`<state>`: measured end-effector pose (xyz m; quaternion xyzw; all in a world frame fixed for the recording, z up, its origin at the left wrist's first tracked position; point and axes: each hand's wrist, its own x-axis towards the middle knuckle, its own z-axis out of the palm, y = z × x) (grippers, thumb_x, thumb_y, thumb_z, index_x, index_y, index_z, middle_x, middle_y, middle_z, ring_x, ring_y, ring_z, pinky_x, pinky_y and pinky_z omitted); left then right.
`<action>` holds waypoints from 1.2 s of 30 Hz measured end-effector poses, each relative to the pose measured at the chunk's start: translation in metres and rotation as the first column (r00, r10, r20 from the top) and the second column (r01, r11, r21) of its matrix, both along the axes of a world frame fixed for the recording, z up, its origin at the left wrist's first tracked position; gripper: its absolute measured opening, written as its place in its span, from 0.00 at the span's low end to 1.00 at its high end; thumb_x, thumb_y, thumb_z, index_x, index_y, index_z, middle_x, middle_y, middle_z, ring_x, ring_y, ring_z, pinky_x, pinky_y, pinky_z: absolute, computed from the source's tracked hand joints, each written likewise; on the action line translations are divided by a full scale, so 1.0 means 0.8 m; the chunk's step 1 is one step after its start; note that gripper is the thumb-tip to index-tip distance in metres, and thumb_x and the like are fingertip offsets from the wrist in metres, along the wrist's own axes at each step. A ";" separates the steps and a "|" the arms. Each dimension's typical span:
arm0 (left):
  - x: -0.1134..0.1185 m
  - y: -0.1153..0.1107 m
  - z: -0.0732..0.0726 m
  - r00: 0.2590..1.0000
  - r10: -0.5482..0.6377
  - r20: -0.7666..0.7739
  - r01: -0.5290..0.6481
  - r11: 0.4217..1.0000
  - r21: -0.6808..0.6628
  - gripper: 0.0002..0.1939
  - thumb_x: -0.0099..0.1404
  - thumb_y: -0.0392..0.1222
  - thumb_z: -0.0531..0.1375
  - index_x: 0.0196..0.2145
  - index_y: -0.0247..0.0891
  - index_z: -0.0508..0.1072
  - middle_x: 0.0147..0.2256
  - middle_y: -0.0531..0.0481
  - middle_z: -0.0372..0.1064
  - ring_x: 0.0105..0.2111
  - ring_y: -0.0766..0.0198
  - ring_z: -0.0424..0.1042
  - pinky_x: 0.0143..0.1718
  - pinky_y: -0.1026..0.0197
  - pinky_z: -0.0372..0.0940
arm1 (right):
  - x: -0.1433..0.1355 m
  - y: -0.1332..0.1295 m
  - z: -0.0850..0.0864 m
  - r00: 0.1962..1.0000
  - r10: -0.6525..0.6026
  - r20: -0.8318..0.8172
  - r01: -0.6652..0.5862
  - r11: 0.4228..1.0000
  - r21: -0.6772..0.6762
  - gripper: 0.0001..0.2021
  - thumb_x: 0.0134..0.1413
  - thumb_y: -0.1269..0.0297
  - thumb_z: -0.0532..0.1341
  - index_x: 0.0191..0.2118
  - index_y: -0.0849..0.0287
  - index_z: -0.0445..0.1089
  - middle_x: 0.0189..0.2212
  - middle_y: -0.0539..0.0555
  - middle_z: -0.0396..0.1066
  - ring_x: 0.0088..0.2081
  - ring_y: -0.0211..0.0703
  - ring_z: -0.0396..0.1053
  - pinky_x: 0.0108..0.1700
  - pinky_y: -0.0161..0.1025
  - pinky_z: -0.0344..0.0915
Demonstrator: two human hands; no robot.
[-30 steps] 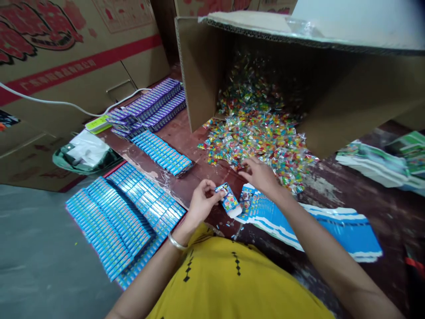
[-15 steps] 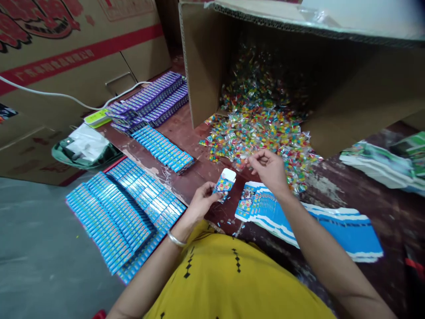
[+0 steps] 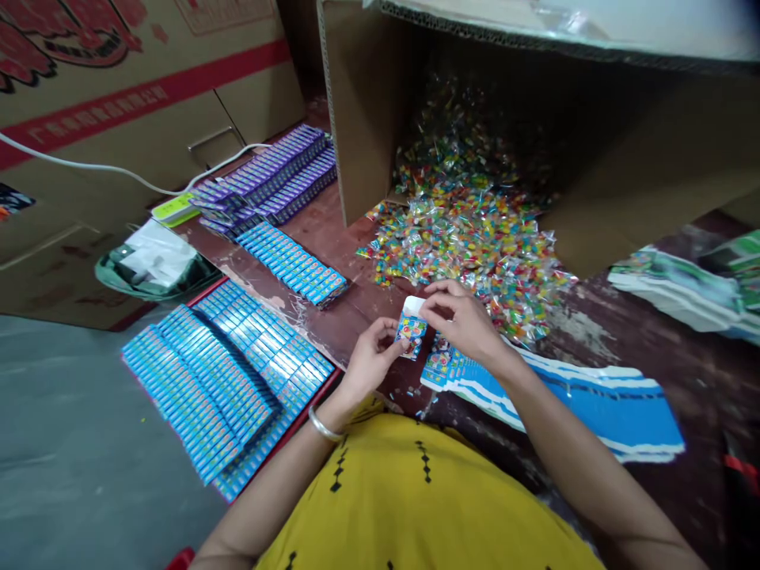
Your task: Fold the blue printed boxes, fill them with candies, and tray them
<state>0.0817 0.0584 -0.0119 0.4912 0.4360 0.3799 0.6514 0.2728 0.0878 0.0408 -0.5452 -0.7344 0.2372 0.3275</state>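
My left hand (image 3: 378, 356) grips a small blue candy box (image 3: 411, 331) between thumb and fingers. The box stands tilted with its white top flap (image 3: 413, 305) raised. At the mouth of that box is my right hand (image 3: 456, 321), fingers bent and pinched together beside the flap; whatever they hold is hidden. Under my right forearm lies a fanned row of flat blue cartons (image 3: 617, 408). Beyond my hands spreads a heap of clear-wrapped colourful candies (image 3: 463, 237), spilling out of a big cardboard box (image 3: 368, 119) lying on its side.
Filled blue boxes (image 3: 202, 388) are stacked in a red-edged tray at the left. A row of blue boxes (image 3: 294, 261) and stacked purple boxes (image 3: 267, 178) stand behind. A green power strip (image 3: 175, 210), a bag-lined bowl (image 3: 157, 265) and green cartons (image 3: 682, 293) lie around.
My right hand has moved from the candy heap down and left to the top of the box. My left hand has shifted slightly right with the box.
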 end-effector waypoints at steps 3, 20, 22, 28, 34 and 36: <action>0.005 -0.003 0.005 0.997 0.060 0.049 -0.062 0.997 0.034 0.17 0.61 0.44 0.64 0.45 0.37 0.67 0.38 0.47 0.74 0.36 0.63 0.73 0.40 0.61 0.68 | 0.000 -0.005 -0.002 0.980 0.026 -0.196 -0.047 0.993 -0.106 0.08 0.60 0.61 0.59 0.42 0.52 0.75 0.45 0.55 0.73 0.46 0.47 0.72 0.47 0.46 0.69; 0.004 -0.009 0.027 0.991 0.131 -0.039 -0.123 0.978 0.167 0.25 0.60 0.44 0.64 0.54 0.42 0.66 0.40 0.49 0.72 0.37 0.62 0.72 0.40 0.61 0.68 | -0.024 -0.041 -0.036 0.896 -0.139 -0.422 0.076 0.984 -0.163 0.15 0.56 0.60 0.61 0.50 0.52 0.71 0.38 0.52 0.75 0.38 0.43 0.74 0.40 0.39 0.73; 0.001 -0.009 0.026 0.996 0.080 -0.041 -0.073 0.984 0.162 0.20 0.61 0.44 0.64 0.50 0.41 0.68 0.37 0.50 0.72 0.35 0.64 0.71 0.38 0.63 0.67 | -0.024 -0.043 -0.039 0.916 -0.134 -0.378 0.080 0.985 -0.155 0.11 0.57 0.60 0.61 0.45 0.53 0.73 0.36 0.52 0.75 0.35 0.42 0.73 0.38 0.39 0.72; -0.001 -0.004 0.014 0.996 -0.009 0.090 0.004 0.999 0.046 0.19 0.58 0.42 0.66 0.46 0.38 0.68 0.39 0.48 0.71 0.37 0.64 0.71 0.37 0.64 0.67 | -0.023 -0.038 -0.045 0.900 -0.116 -0.420 0.054 0.986 -0.155 0.06 0.56 0.61 0.61 0.31 0.56 0.70 0.39 0.54 0.73 0.43 0.45 0.72 0.41 0.38 0.69; 0.005 -0.005 0.009 0.975 0.124 0.187 -0.121 0.992 -0.027 0.25 0.53 0.39 0.69 0.44 0.41 0.61 0.37 0.52 0.70 0.34 0.67 0.73 0.34 0.66 0.68 | -0.031 -0.032 -0.039 0.802 -0.129 -0.583 0.008 0.979 -0.206 0.10 0.53 0.59 0.65 0.39 0.55 0.67 0.37 0.52 0.75 0.41 0.43 0.73 0.45 0.41 0.69; 0.005 -0.006 0.011 0.978 0.132 0.159 -0.130 0.991 -0.021 0.25 0.53 0.40 0.69 0.44 0.41 0.61 0.37 0.52 0.70 0.34 0.67 0.73 0.34 0.66 0.67 | -0.032 -0.028 -0.036 0.802 -0.107 -0.587 -0.039 0.972 -0.231 0.10 0.52 0.56 0.65 0.35 0.56 0.68 0.35 0.52 0.74 0.39 0.43 0.73 0.43 0.40 0.69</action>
